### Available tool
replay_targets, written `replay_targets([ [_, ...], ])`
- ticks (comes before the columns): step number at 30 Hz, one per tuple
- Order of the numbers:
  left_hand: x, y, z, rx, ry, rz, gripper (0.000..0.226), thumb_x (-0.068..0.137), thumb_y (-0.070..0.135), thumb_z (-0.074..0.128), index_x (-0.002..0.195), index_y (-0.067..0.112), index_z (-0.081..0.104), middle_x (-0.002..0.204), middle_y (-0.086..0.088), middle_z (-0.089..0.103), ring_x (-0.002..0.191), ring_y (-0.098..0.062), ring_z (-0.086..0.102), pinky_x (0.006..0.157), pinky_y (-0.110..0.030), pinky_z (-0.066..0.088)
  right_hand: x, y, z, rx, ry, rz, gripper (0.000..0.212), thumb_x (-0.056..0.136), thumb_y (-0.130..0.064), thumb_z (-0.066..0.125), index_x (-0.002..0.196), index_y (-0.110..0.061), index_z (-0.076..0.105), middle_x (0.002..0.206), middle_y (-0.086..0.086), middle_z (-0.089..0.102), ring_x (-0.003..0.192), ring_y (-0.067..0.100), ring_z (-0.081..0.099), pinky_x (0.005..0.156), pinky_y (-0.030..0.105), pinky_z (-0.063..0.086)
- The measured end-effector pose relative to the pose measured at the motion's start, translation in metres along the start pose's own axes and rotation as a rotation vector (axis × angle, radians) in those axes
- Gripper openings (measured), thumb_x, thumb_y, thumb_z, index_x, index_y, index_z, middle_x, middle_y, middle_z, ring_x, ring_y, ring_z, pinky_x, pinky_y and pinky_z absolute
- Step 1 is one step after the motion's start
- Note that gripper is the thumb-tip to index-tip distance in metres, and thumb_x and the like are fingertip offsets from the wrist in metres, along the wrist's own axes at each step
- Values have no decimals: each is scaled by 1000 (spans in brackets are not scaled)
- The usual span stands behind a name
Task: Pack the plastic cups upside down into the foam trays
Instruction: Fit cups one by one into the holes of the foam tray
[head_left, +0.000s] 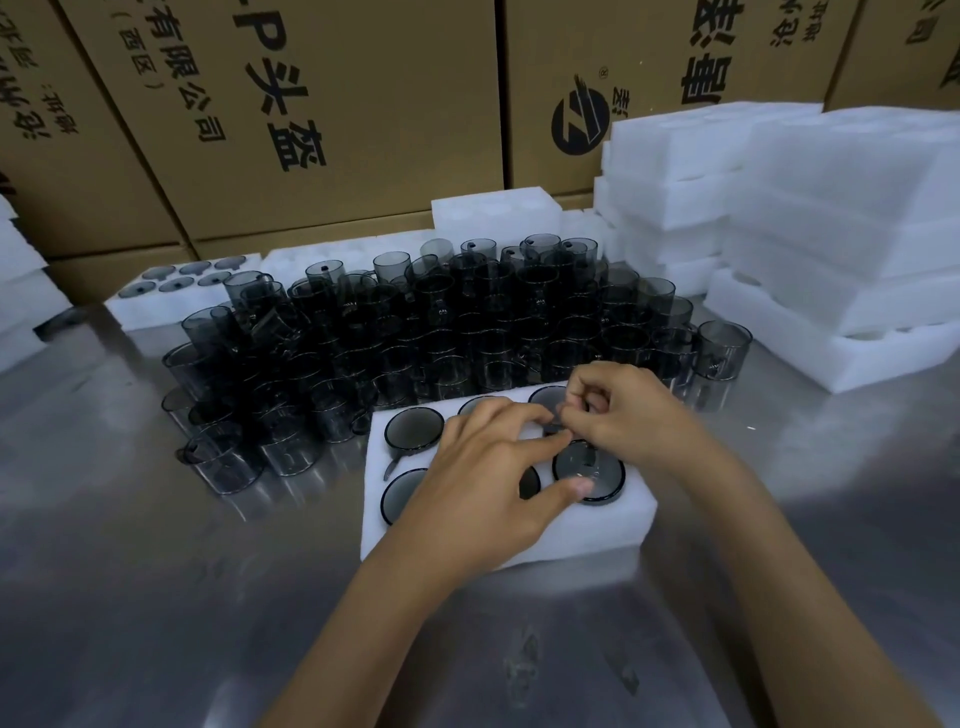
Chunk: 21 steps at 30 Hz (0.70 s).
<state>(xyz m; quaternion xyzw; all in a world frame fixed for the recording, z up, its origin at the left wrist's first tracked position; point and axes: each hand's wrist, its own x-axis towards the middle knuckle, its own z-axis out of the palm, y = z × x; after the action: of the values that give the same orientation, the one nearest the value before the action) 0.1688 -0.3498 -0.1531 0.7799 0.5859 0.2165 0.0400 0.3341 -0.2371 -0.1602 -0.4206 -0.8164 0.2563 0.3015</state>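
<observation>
A white foam tray (597, 525) lies in front of me on the steel table, with smoky grey plastic cups set upside down in its holes. I can see the back left cup (413, 427), the front left cup (402, 491) and the front right cup (605, 475). My left hand (483, 478) lies flat over the tray's middle, hiding the middle cups, with its thumb on the front right cup. My right hand (628, 410) has curled fingers that pinch a dark cup handle (551, 427) between the rows. Behind the tray stands a large pile of loose cups (441, 332).
A filled foam tray (156, 306) sits at the back left. More foam trays (493, 218) lie behind the pile, and tall stacks of them (831, 234) stand at the right. Cardboard boxes (311, 104) wall off the back. Bare steel table (208, 597) lies near me.
</observation>
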Motion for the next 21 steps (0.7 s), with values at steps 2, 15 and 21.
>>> replay_targets([
  [2, 0, 0, 0, -8, -4, -7, 57, 91, 66, 50, 138, 35, 57, 140, 22, 43, 135, -2, 24, 111, -25, 15, 1, 3, 4, -1, 40, -7, 24, 82, -23, 71, 66, -29, 54, 64, -13, 46, 59, 6, 42, 62, 31, 42],
  [15, 1, 2, 2, -37, -18, -81, 44, 95, 62, 46, 135, 46, 52, 141, 27, 40, 135, 1, 23, 102, -22, 13, -4, 14, 13, 45, 158, -23, 23, 88, -36, 70, 80, -34, 48, 64, -12, 42, 59, 7, 40, 60, 36, 41],
  [21, 0, 1, -6, -266, 71, -110, 30, 100, 36, 55, 129, 36, 60, 130, 26, 54, 128, 2, 42, 108, -24, 29, -11, 17, 16, 69, 346, 153, 33, 91, -38, 62, 65, -22, 49, 52, -10, 50, 54, 12, 48, 57, 35, 42],
])
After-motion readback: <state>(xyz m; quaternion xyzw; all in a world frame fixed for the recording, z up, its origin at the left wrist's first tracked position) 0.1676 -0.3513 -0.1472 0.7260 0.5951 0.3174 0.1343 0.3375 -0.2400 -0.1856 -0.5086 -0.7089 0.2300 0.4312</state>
